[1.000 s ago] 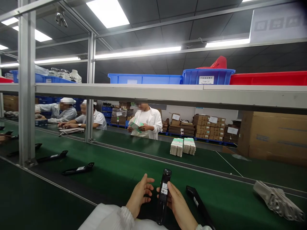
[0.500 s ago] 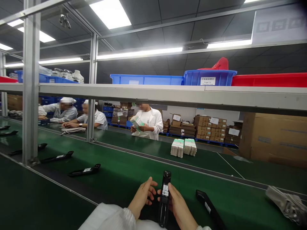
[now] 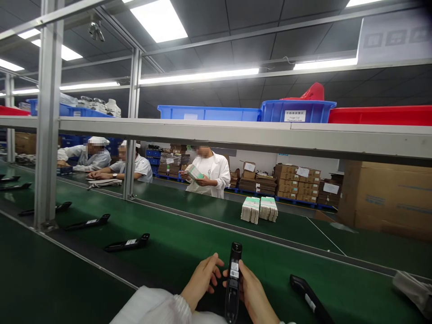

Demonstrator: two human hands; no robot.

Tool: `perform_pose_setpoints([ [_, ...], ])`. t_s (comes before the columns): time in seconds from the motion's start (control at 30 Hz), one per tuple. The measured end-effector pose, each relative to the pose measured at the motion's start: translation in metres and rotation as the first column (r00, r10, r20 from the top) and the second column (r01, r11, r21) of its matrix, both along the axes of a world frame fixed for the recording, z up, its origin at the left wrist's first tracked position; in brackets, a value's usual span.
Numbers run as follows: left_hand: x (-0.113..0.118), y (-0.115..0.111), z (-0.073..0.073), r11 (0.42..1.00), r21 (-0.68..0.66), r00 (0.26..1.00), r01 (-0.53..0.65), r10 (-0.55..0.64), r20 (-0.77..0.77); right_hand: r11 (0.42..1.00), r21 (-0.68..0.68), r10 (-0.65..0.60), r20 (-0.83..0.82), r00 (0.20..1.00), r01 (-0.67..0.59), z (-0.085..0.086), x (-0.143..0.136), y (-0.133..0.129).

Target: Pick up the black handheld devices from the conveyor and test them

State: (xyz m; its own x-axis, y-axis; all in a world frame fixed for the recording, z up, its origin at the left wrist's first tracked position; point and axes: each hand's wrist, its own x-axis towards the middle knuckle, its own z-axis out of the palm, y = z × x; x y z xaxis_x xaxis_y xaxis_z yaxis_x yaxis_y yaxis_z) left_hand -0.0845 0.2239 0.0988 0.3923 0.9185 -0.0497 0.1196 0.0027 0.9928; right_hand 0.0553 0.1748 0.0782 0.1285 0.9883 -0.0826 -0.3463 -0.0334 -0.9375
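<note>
My right hand [image 3: 254, 294] grips a long black handheld device [image 3: 233, 283] upright, its thumb along the right edge. White labels sit on the device's face, with a hollow, recessed section below them. To its left, my left hand [image 3: 204, 276] is held with fingers apart and holds nothing; its fingertips come close to the device. Another black device [image 3: 308, 297] with a white label lies on the green belt [image 3: 189, 238], right of my hands. More such devices lie to the left, the nearest being a black labelled device [image 3: 128, 243].
A metal shelf [image 3: 236, 130] crosses above the belt, carrying blue bins [image 3: 209, 113] and a red bin [image 3: 381, 116]. Metal posts [image 3: 49, 135] stand at left. Beyond are paper stacks [image 3: 250, 211], a person in white [image 3: 219, 173] holding a similar stack, and a grey bundle [image 3: 413, 290] at far right.
The devices lying on the belt and the grey bundle have shifted to the right. My hands keep nearly the same pose around the held device. The person opposite has moved one hand off the stack.
</note>
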Motion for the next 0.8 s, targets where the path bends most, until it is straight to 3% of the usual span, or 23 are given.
perform_pose_setpoints([
  [0.1,0.001,0.001,-0.001,0.998,0.05,0.998,0.028,-0.026,-0.051,0.997,0.005,-0.07,0.306,0.95,0.072,-0.004,0.006,0.004],
  [0.17,0.002,0.003,-0.004,0.995,0.091,0.995,0.044,-0.035,-0.092,0.992,0.036,-0.118,0.563,0.818,0.119,-0.008,0.013,0.007],
  [0.23,0.002,0.004,-0.007,0.99,0.124,0.99,0.064,-0.047,-0.135,0.985,0.076,-0.162,0.708,0.687,0.154,-0.013,0.022,0.009],
  [0.4,0.0,0.004,-0.013,0.975,0.177,0.967,0.138,-0.094,-0.236,0.972,0.112,-0.21,0.811,0.546,0.208,-0.019,0.034,0.009],
  [0.57,0.002,0.002,-0.014,0.965,0.196,0.96,0.173,-0.121,-0.251,0.944,0.21,-0.297,0.877,0.378,0.255,-0.01,0.03,0.006],
  [0.63,0.003,0.002,-0.013,0.965,0.205,0.959,0.166,-0.109,-0.261,0.931,0.31,-0.36,0.87,0.336,0.194,-0.006,0.024,0.004],
  [0.7,0.004,0.002,-0.013,0.959,0.234,0.955,0.158,-0.088,-0.285,0.93,0.365,-0.358,0.865,0.352,0.051,-0.007,0.018,0.004],
  [0.8,0.003,0.001,-0.015,0.93,0.331,0.938,0.158,-0.036,-0.346,0.906,0.373,-0.292,0.893,0.343,-0.199,-0.024,0.008,0.01],
])
